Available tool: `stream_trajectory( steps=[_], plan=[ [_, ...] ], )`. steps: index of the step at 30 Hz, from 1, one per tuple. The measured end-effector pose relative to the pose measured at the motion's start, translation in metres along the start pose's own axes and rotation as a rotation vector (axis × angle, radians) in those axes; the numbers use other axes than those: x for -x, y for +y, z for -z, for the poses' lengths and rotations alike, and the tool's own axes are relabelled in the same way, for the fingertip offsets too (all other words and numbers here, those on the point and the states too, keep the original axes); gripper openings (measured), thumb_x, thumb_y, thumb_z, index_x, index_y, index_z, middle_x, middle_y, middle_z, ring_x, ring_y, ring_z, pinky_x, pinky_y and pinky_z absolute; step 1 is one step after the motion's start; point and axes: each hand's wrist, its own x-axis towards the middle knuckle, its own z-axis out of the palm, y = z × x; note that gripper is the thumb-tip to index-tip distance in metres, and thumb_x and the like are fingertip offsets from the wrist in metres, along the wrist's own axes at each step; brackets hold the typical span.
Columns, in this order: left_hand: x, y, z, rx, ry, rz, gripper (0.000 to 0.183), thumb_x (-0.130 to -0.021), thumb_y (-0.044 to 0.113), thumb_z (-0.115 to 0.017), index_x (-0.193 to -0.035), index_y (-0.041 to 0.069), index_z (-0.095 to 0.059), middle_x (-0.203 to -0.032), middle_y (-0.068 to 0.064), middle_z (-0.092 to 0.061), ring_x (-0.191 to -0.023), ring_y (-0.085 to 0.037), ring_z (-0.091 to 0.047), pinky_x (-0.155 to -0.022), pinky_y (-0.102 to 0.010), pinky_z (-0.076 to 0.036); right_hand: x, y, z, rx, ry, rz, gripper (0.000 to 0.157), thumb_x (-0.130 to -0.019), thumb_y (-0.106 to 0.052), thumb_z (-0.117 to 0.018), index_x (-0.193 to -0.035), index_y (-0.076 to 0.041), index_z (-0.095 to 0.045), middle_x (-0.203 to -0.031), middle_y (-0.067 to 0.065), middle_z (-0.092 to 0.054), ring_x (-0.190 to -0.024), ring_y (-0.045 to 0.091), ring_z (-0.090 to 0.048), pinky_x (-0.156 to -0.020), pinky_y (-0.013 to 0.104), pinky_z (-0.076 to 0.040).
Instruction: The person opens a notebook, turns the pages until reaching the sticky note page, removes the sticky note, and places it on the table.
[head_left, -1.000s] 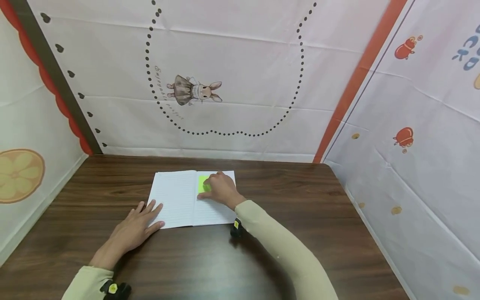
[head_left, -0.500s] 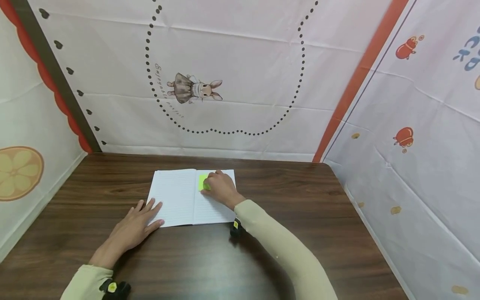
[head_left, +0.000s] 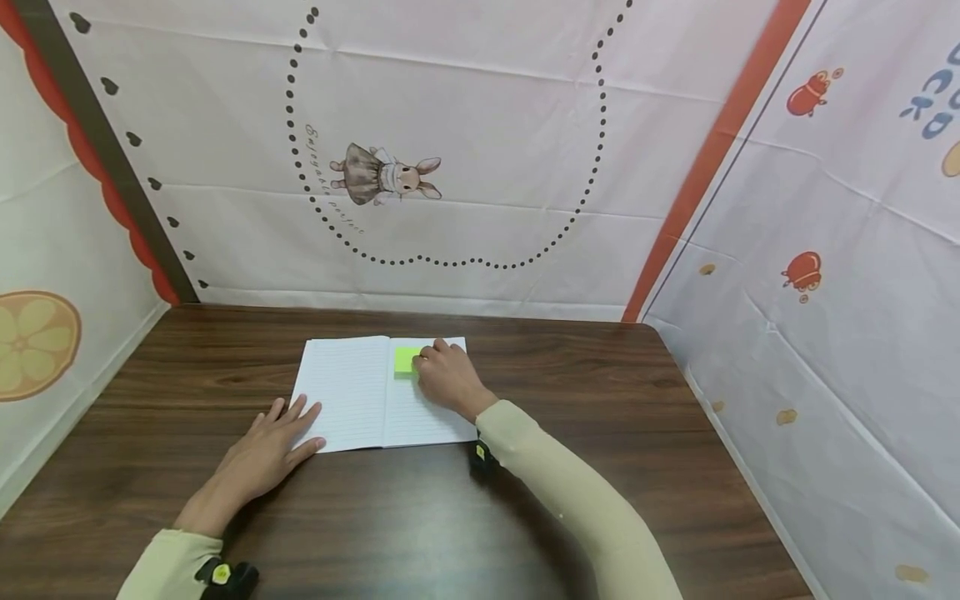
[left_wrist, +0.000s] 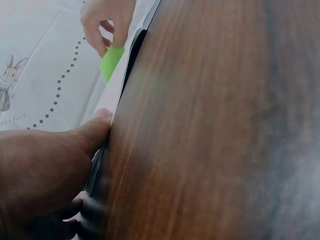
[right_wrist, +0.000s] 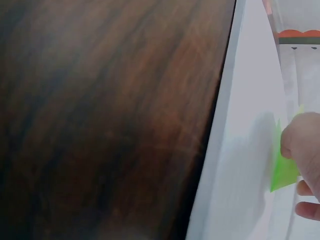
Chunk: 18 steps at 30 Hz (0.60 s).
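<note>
An open notebook (head_left: 341, 392) with lined white pages lies on the table. On the upper part of its right page is a bright green sticky note (head_left: 406, 362). My right hand (head_left: 452, 379) pinches the sticky note at its right side between thumb and fingers. In the left wrist view the green note (left_wrist: 111, 63) stands raised at a slant under those fingertips; the right wrist view shows it bent up by the thumb (right_wrist: 295, 135). My left hand (head_left: 262, 454) rests with spread fingers on the lower left corner of the left page, its thumb (left_wrist: 97, 127) at the page edge.
The dark wood table (head_left: 420, 525) runs back to a white printed cloth wall (head_left: 487, 167). More printed cloth (head_left: 847, 350) stands along the right side, and another panel along the left. Black wrist cameras (head_left: 228, 577) sit on both wrists.
My right thumb has drawn in from the page near the fold to meet the fingers. The fingertips have shifted right on the note, uncovering more of it. My left hand stays put.
</note>
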Motion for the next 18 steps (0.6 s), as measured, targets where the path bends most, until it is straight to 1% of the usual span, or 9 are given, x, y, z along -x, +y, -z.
stream_trajectory(
  steps=[4,7,9,13,15,18],
  plan=[
    [0.000,-0.001,-0.001,-0.005,0.000,0.000,0.072,-0.101,0.050,-0.058,-0.154,0.003,-0.044,-0.161,-0.031,-0.029,-0.146,-0.060,-0.020,-0.112,-0.077,-0.019,0.000,0.002,-0.005,-0.011,0.019,-0.009,0.017,-0.101,-0.025,-0.065,-0.105,-0.025,-0.082,-0.112,-0.006,-0.076,-0.099,0.017,-0.067,-0.076,0.030,-0.058],
    [-0.001,0.000,-0.001,-0.008,-0.001,0.001,0.072,-0.101,0.050,-0.059,-0.154,0.003,-0.044,-0.160,-0.031,-0.030,-0.146,-0.061,-0.020,-0.112,-0.077,-0.019,0.001,0.005,-0.005,-0.006,0.060,-0.009,0.018,-0.101,-0.020,-0.066,-0.101,-0.026,-0.084,-0.111,-0.007,-0.077,-0.098,0.017,-0.068,-0.076,0.029,-0.059],
    [-0.001,0.000,-0.001,-0.010,-0.003,0.003,0.072,-0.101,0.050,-0.059,-0.154,0.003,-0.044,-0.160,-0.031,-0.030,-0.146,-0.061,-0.020,-0.112,-0.077,-0.019,0.002,0.007,-0.005,-0.013,0.092,-0.019,0.018,-0.100,-0.020,-0.068,-0.099,-0.027,-0.084,-0.111,-0.008,-0.077,-0.098,0.016,-0.068,-0.078,0.028,-0.059],
    [-0.001,0.000,0.000,-0.012,-0.005,0.006,0.071,-0.101,0.050,-0.058,-0.154,0.003,-0.044,-0.160,-0.031,-0.030,-0.146,-0.061,-0.020,-0.112,-0.077,-0.019,0.003,0.011,-0.005,-0.088,0.110,-0.068,0.013,-0.098,-0.024,-0.071,-0.104,-0.026,-0.083,-0.117,-0.006,-0.076,-0.105,0.016,-0.068,-0.086,0.027,-0.058],
    [-0.001,0.000,0.000,-0.013,-0.006,0.007,0.071,-0.101,0.050,-0.058,-0.154,0.003,-0.044,-0.160,-0.031,-0.030,-0.146,-0.061,-0.020,-0.112,-0.077,-0.019,0.005,0.013,-0.003,-0.133,0.120,-0.101,0.014,-0.098,-0.025,-0.072,-0.108,-0.025,-0.082,-0.121,-0.006,-0.074,-0.109,0.016,-0.067,-0.090,0.027,-0.058],
    [-0.001,0.000,-0.001,-0.011,-0.006,0.008,0.072,-0.101,0.050,-0.058,-0.154,0.003,-0.044,-0.160,-0.031,-0.030,-0.146,-0.061,-0.020,-0.112,-0.077,-0.019,0.011,0.018,-0.001,-0.179,0.195,-0.116,0.016,-0.097,-0.024,-0.073,-0.111,-0.021,-0.081,-0.122,-0.004,-0.074,-0.111,0.017,-0.067,-0.093,0.027,-0.056]
  ],
)
